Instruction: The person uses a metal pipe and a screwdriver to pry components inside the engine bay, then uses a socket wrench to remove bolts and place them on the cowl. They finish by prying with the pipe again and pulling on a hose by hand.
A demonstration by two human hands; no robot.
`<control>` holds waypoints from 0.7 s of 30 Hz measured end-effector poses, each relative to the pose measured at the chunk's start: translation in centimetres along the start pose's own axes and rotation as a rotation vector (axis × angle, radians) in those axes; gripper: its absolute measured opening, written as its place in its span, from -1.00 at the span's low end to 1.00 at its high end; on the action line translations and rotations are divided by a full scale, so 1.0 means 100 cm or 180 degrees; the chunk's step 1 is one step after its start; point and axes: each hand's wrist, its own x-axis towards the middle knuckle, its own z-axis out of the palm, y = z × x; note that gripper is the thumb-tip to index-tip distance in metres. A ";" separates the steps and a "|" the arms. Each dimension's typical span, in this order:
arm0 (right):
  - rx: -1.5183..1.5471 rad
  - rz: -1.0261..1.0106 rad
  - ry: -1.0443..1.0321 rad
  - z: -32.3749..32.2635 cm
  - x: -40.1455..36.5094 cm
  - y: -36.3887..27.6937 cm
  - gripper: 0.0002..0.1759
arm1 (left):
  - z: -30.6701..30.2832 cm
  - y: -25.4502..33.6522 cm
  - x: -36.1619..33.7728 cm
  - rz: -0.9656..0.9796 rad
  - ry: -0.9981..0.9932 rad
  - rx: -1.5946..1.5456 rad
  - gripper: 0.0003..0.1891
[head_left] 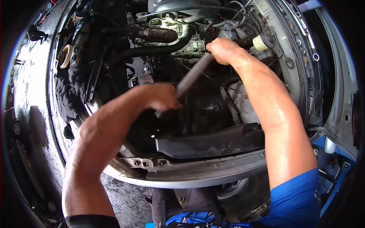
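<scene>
I look down into an open car engine bay (197, 114). A long dark metal bar (192, 76) slants through its middle. My right hand (224, 50) grips the bar's upper end, next to the engine block. Lower down, my left hand (161, 97) is closed around the bar, its lower tip hidden behind my fingers. Both forearms reach in over the silver front edge (197, 176) of the car.
A black hose (152, 50) runs across the top of the bay. A fluid reservoir with a pale cap (260, 42) stands right of my right hand. A roll of tape (65, 56) lies at the left edge. Wet ground (26, 87) lies left.
</scene>
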 end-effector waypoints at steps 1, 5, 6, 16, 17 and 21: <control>0.0054 0.0218 -0.0107 0.000 0.002 -0.005 -0.70 | -0.015 -0.018 0.015 -0.0248 0.0177 0.0601 -0.42; 0.0752 0.1336 -0.0045 -0.005 0.012 -0.038 -0.65 | -0.078 -0.099 0.047 -0.0513 0.4071 0.2488 -0.66; 0.0677 0.1436 -0.0038 0.004 0.020 -0.034 -0.68 | -0.085 -0.084 0.042 -0.0808 0.3055 0.2306 -0.66; -0.0205 -0.0202 0.0391 0.020 0.016 0.020 -0.79 | -0.004 0.018 -0.009 0.0021 -0.0080 -0.0645 -0.41; -0.0198 -0.0232 0.0392 0.017 0.020 0.013 -0.79 | -0.014 -0.013 0.017 0.0030 0.0029 0.0272 -0.45; 0.0611 0.1136 -0.0273 -0.011 0.024 -0.032 -0.68 | -0.083 -0.083 0.031 -0.0865 0.3191 0.2153 -0.65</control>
